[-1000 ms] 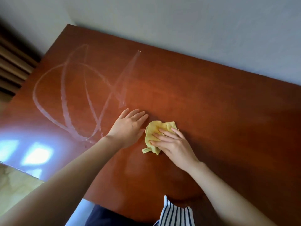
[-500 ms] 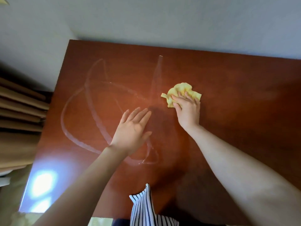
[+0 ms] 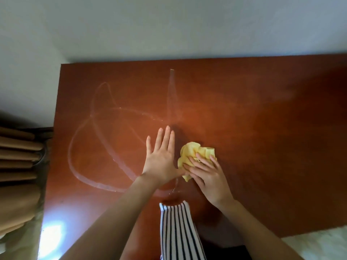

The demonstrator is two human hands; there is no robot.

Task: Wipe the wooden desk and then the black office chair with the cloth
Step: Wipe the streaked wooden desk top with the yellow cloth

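Observation:
The reddish-brown wooden desk (image 3: 262, 147) fills the middle of the head view, with curved wet streaks (image 3: 97, 139) across its left half. A crumpled yellow cloth (image 3: 193, 152) lies on the desk near the centre. My right hand (image 3: 208, 177) presses on the cloth with straight fingers spread over it. Just left of the cloth, my left hand (image 3: 161, 156) lies flat on the wood, fingers straight and pointing away from me. The black office chair is out of view.
A pale wall (image 3: 169, 25) runs along the desk's far edge. Tan pleated curtains (image 3: 16, 162) hang to the left of the desk. A striped garment (image 3: 178, 231) hangs at the near edge. Bright light reflects at the near left corner (image 3: 50, 235).
My right hand has drawn the cloth back toward me from the far middle of the desk to beside my left hand. The left hand stays flat on the wood.

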